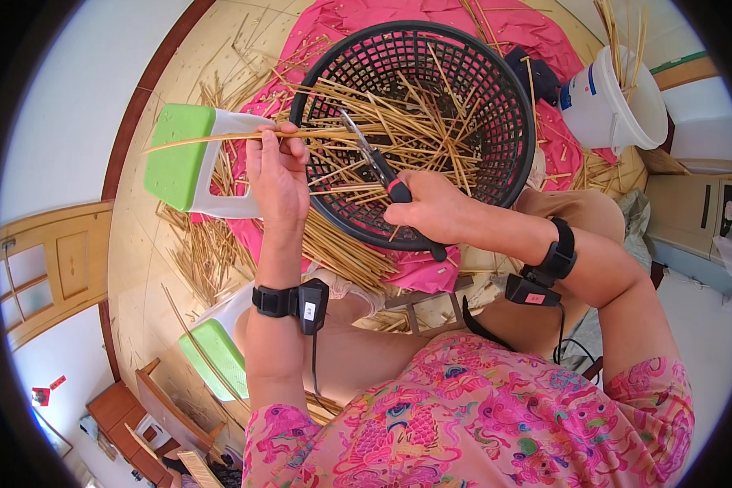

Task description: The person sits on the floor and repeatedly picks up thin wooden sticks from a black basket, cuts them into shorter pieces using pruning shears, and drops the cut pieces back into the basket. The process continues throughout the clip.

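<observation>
My left hand (280,174) pinches a long tan stalk (201,141) between thumb and fingers, and the stalk's thin end reaches out to the left. In my right hand (433,204) are pruning shears (375,163) with black and red handles. Their metal blades point up and left, near the stalk beside my left fingers; whether the blades touch it I cannot tell. Beneath both hands stands a round black plastic basket (505,201) with a lattice wall. Many cut stalks (427,125) lie crisscrossed inside it.
A pink cloth (335,18) is spread under the basket. Left of it is a green-topped white plastic stool (180,158), with loose stalks (210,256) around. A bundle of stalks (348,250) lies near my foot. A white bucket (592,104) holding stalks tilts at the upper right.
</observation>
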A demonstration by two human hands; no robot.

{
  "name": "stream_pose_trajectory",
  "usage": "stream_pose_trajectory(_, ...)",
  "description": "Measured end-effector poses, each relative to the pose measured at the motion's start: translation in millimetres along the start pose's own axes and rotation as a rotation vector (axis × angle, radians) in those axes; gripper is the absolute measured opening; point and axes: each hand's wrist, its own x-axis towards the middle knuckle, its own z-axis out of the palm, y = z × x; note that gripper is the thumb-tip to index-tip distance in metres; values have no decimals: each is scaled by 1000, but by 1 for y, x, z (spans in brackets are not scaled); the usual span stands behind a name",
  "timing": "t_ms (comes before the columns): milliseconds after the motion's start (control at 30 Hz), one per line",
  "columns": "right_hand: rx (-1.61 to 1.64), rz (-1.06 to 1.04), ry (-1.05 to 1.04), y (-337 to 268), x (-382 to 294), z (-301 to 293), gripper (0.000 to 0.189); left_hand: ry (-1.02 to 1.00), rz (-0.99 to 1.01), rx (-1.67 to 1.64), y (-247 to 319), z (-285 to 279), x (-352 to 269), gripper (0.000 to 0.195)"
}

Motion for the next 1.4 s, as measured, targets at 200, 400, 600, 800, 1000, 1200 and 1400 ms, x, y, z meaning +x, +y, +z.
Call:
stream_pose_trajectory(200, -16, -2, 38, 0, 1, 0, 31, 14, 7, 21, -2, 0, -1, 12)
stream_pose_trajectory(400, -45, -11, 134, 2, 4, 0, 31, 91, -15, -2, -2, 1, 0, 12)
stream_pose_trajectory(600, 86, 1, 154, 14, 14, -3, 38, -17, -296, -551, 5, -16, 9, 11)
stream_pose_trajectory(800, 40, -58, 212, 21, 22, -7, 43, -100, -425, -834, 10, -7, 5, 11)
stream_pose_trajectory(1000, -54, -36, 188, 12, 17, -11, 44, -134, -456, -903, 10, -5, 5, 11)
stream_pose_trajectory(1200, -154, -80, 224, 2, 16, -15, 37, -285, -376, -328, 13, -3, -1, 16)
stream_pose_trajectory(1400, -130, -209, 405, 4, 28, -35, 43, -212, -348, 433, 2, 17, -16, 16)
